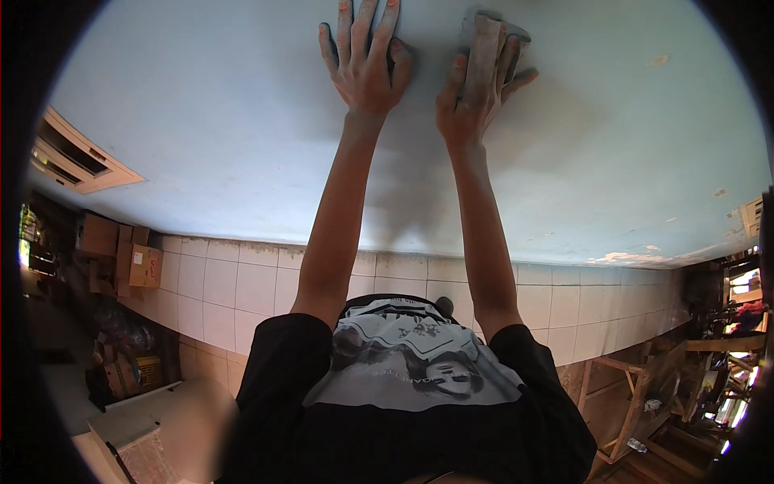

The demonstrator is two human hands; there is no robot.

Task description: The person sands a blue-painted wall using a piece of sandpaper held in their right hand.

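Observation:
Both my arms reach up to a pale blue painted wall (218,105). My left hand (367,68) lies against it with fingers spread and nothing in its grip. Beside it, to the right, my right hand (477,89) presses a flat grey piece of what looks like sandpaper (520,34) to the wall. Its fingers cover most of that piece, so its full shape is hidden. Pale dust coats the fingers of the right hand, and the left fingertips look greyish too.
White tiles (258,282) run along the wall's lower part. Cardboard boxes (145,264) stand at the left below a framed vent opening (81,157). Low on the right is a wooden frame (617,403), near cluttered shelves. Paint has flaked off at the lower right (629,256).

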